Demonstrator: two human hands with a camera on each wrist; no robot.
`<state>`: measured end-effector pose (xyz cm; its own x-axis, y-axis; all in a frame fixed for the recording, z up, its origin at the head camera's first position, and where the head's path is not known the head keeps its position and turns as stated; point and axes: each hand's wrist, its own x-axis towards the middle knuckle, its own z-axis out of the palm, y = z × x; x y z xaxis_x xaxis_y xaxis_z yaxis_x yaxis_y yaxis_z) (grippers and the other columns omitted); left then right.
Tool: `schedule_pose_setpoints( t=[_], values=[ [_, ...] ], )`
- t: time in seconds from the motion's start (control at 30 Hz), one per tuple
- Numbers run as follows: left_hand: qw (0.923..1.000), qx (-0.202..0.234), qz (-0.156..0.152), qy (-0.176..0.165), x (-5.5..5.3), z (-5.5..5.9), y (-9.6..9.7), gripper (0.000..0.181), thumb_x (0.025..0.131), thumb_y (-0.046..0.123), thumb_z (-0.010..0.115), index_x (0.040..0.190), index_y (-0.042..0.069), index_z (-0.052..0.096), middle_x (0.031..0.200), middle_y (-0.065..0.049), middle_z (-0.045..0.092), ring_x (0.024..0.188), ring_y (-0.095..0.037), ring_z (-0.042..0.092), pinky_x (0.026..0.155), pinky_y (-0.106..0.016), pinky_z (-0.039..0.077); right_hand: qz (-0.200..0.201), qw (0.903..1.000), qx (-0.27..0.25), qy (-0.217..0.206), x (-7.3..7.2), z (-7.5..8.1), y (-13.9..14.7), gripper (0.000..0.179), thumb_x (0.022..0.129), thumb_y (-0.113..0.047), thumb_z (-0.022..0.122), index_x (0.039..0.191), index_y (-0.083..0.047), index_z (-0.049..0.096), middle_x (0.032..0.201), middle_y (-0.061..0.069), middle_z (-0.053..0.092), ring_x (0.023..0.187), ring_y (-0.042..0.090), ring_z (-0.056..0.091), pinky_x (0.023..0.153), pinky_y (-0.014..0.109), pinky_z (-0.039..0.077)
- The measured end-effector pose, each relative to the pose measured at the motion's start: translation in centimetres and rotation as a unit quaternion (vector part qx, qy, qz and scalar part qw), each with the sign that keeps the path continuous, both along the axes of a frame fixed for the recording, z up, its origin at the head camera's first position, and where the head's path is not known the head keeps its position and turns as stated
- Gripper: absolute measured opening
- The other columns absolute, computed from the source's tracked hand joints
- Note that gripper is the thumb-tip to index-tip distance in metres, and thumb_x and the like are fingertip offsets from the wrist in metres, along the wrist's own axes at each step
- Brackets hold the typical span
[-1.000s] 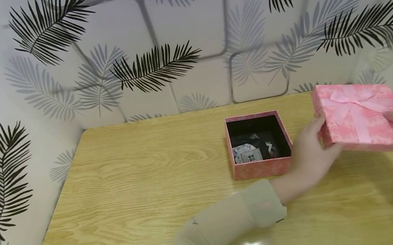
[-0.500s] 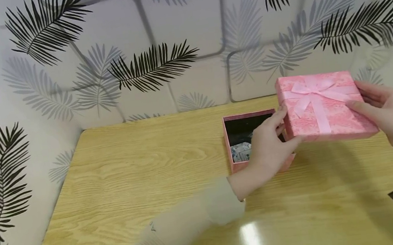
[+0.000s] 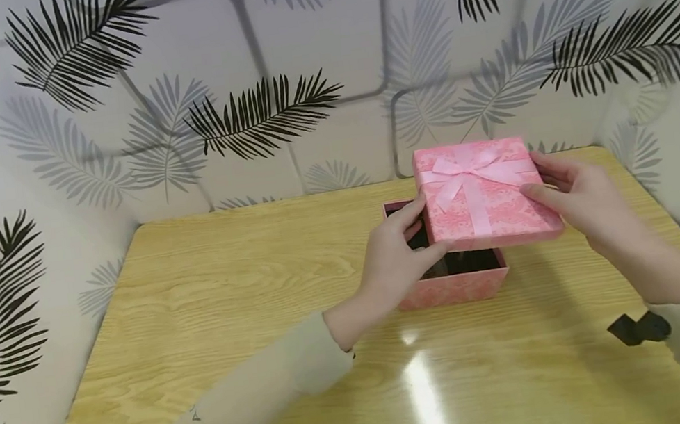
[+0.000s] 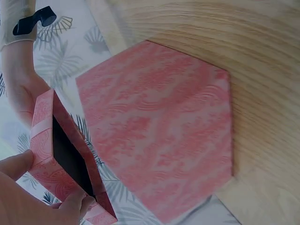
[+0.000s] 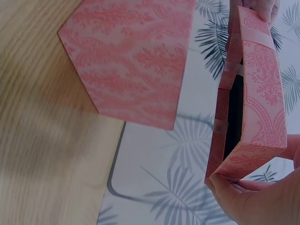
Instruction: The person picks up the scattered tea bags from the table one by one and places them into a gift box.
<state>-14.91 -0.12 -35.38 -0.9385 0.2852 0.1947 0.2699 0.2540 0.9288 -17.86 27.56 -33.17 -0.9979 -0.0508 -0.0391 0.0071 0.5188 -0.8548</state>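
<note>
A pink box lid (image 3: 491, 212) with a ribbon bow is held in the air above a pink patterned box (image 3: 452, 290). My left hand (image 3: 389, 255) grips the lid's left edge, and my right hand (image 3: 584, 198) pinches its right edge. The lid covers much of the box's opening in the head view; a strip of the dark inside shows at the left and front. Both wrist views show the lid's black underside (image 4: 70, 150) and a gap between the lid (image 5: 262, 84) and the box (image 5: 131, 61).
The box stands on a wooden table (image 3: 228, 281), toward its back right. Behind the table is a wall (image 3: 322, 53) with a leaf pattern. A black clip-like piece (image 3: 640, 329) sits at my right sleeve.
Both hands have carried the lid leftward, from the right of the box to over it. The box has stayed in place, and its contents are now mostly hidden.
</note>
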Motion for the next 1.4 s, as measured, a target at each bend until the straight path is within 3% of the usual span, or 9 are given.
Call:
schedule_pose_setpoints(
  t=[0.1, 0.2, 0.3, 0.43, 0.47, 0.7, 1.23, 1.33, 1.4],
  values=[
    [0.9999, -0.014, 0.004, 0.009, 0.2, -0.6, -1.0, 0.073, 0.091, 0.005, 0.084, 0.156, 0.004, 0.051, 0.156, -0.015, 0.058, 0.138, -0.028, 0.063, 0.107, -0.039, 0.058, 0.010, 0.9998, -0.001, -0.017, -0.1, -0.4, -0.9, 0.068, 0.109, -0.017, 0.060, 0.165, 0.002, 0.028, 0.164, 0.035, 0.038, 0.150, 0.045, 0.044, 0.082, -0.005, 0.044],
    [0.9983, -0.048, 0.007, 0.032, 0.5, -1.2, -2.0, 0.072, 0.092, 0.009, 0.085, 0.156, 0.003, 0.052, 0.153, -0.017, 0.061, 0.132, -0.029, 0.067, 0.105, -0.042, 0.059, 0.019, 0.9996, -0.005, -0.022, 0.0, -1.0, -1.8, 0.068, 0.108, -0.014, 0.061, 0.165, 0.003, 0.028, 0.163, 0.033, 0.040, 0.149, 0.050, 0.043, 0.083, -0.004, 0.045],
    [0.9961, -0.075, 0.010, 0.045, 0.8, -1.8, -2.8, 0.072, 0.092, 0.010, 0.085, 0.155, 0.000, 0.051, 0.152, -0.018, 0.061, 0.134, -0.029, 0.066, 0.107, -0.041, 0.059, 0.025, 0.9992, 0.009, -0.030, 0.1, -1.5, -2.7, 0.069, 0.108, -0.015, 0.062, 0.165, 0.003, 0.029, 0.163, 0.033, 0.042, 0.149, 0.049, 0.045, 0.102, 0.017, 0.056],
    [0.9966, -0.076, 0.015, 0.027, 1.1, -2.4, -3.6, 0.071, 0.091, 0.007, 0.085, 0.153, -0.004, 0.052, 0.155, -0.020, 0.057, 0.142, -0.031, 0.060, 0.112, -0.039, 0.054, 0.032, 0.9984, 0.027, -0.039, 0.1, -2.1, -3.5, 0.069, 0.108, -0.015, 0.062, 0.164, 0.005, 0.029, 0.162, 0.034, 0.043, 0.149, 0.050, 0.046, 0.118, 0.055, 0.043],
    [0.9969, -0.074, 0.015, 0.022, 1.2, -2.5, -3.8, 0.070, 0.091, 0.007, 0.085, 0.152, -0.005, 0.052, 0.156, -0.021, 0.057, 0.142, -0.031, 0.059, 0.113, -0.038, 0.054, 0.035, 0.9983, 0.027, -0.038, 0.1, -2.3, -3.7, 0.069, 0.107, -0.014, 0.063, 0.164, 0.005, 0.029, 0.161, 0.034, 0.043, 0.149, 0.050, 0.046, 0.118, 0.057, 0.042],
    [0.9974, -0.063, 0.024, 0.025, 1.5, -3.6, -4.1, 0.070, 0.089, 0.008, 0.087, 0.150, -0.006, 0.055, 0.153, -0.021, 0.059, 0.140, -0.033, 0.061, 0.112, -0.038, 0.054, 0.049, 0.9980, 0.025, -0.032, 0.3, -2.8, -4.1, 0.068, 0.107, -0.013, 0.063, 0.163, 0.006, 0.031, 0.161, 0.034, 0.044, 0.147, 0.050, 0.048, 0.115, 0.050, 0.046],
    [0.9952, -0.081, 0.032, 0.045, 2.0, -4.4, -4.4, 0.072, 0.090, 0.012, 0.087, 0.152, -0.003, 0.054, 0.154, -0.022, 0.057, 0.140, -0.034, 0.061, 0.111, -0.037, 0.055, 0.058, 0.9972, 0.034, -0.034, 0.8, -2.8, -4.3, 0.068, 0.108, -0.015, 0.062, 0.164, 0.005, 0.029, 0.163, 0.033, 0.041, 0.147, 0.051, 0.047, 0.115, 0.054, 0.044],
    [0.9931, -0.096, 0.034, 0.058, 2.1, -4.5, -4.4, 0.075, 0.088, 0.012, 0.089, 0.152, -0.003, 0.054, 0.154, -0.023, 0.058, 0.138, -0.034, 0.063, 0.110, -0.037, 0.056, 0.061, 0.9972, 0.033, -0.028, 1.0, -3.0, -4.3, 0.068, 0.108, -0.016, 0.062, 0.164, 0.005, 0.030, 0.164, 0.032, 0.041, 0.147, 0.050, 0.048, 0.114, 0.046, 0.048],
    [0.9923, -0.101, 0.037, 0.061, 2.1, -4.6, -4.4, 0.077, 0.087, 0.011, 0.090, 0.153, -0.003, 0.053, 0.154, -0.023, 0.058, 0.137, -0.034, 0.064, 0.109, -0.038, 0.057, 0.065, 0.9972, 0.032, -0.019, 1.1, -3.2, -4.3, 0.067, 0.108, -0.016, 0.062, 0.164, 0.005, 0.031, 0.163, 0.032, 0.041, 0.146, 0.050, 0.050, 0.110, 0.032, 0.053]
  ],
)
